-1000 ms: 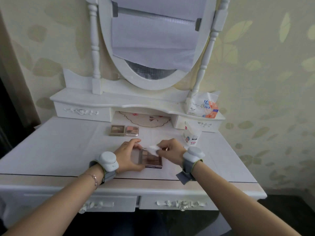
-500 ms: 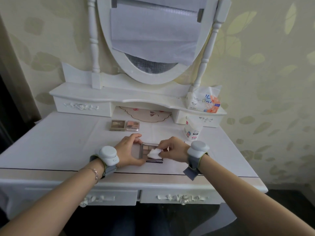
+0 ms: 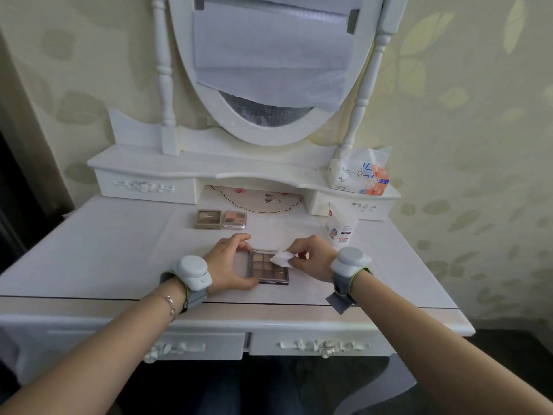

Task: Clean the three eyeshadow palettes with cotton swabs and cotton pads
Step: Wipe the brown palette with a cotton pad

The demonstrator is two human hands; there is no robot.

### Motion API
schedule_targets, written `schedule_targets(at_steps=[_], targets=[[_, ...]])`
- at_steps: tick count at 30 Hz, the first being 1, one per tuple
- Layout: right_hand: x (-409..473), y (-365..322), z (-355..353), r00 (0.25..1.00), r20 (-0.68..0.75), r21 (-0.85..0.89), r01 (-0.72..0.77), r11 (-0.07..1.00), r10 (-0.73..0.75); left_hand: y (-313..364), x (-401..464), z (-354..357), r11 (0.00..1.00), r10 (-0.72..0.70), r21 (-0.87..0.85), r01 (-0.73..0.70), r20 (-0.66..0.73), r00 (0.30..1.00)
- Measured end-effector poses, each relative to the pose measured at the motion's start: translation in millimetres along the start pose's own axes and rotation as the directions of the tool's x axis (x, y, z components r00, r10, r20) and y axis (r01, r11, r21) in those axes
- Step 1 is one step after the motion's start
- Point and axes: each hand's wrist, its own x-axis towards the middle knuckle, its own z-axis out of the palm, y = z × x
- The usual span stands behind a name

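Fingers of the right hand (image 3: 311, 259) now press the pinched cotton pad (image 3: 281, 259) down on the open palette (image 3: 268, 267), wiping it, while the left hand (image 3: 229, 265) holds its edge.

— How are the hands set?
— Both bare forearms reach forward, each wrist in a grey strap with a white round unit. The left hand (image 3: 228, 262) curls, fingers and thumb spread in a C.
— And the right?
— The right hand (image 3: 311, 259) pinches with bent fingertips, just beside the left.

Two closed palettes (image 3: 220, 219) are set side by side behind the open palette (image 3: 268, 267); a swab box (image 3: 341, 225) is placed right.
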Motion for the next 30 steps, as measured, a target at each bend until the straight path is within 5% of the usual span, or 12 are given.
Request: schedule_targets(at_steps=[15, 21, 30], targets=[[-25.5, -14.3, -11.4, 0.979, 0.204, 0.135, -0.013, 0.991, -0.015, -0.3, 0.7, -1.1, 1.000, -0.015, 0.000, 0.015, 0.023, 1.000], [-15.0, -12.5, -29.5, 0.991, -0.041, 0.262, -0.112, 0.958, 0.127, 1.9, 4.5, -7.5, 0.999, -0.033, 0.045, 0.029, 0.103, 0.994], [-9.3, 11.7, -47.6, 0.957, -0.040, 0.396, -0.248, 0.884, 0.286, 18.4, 32.1, -13.1, 0.987, -0.005, 0.157, -0.044, 0.297, 0.955]])
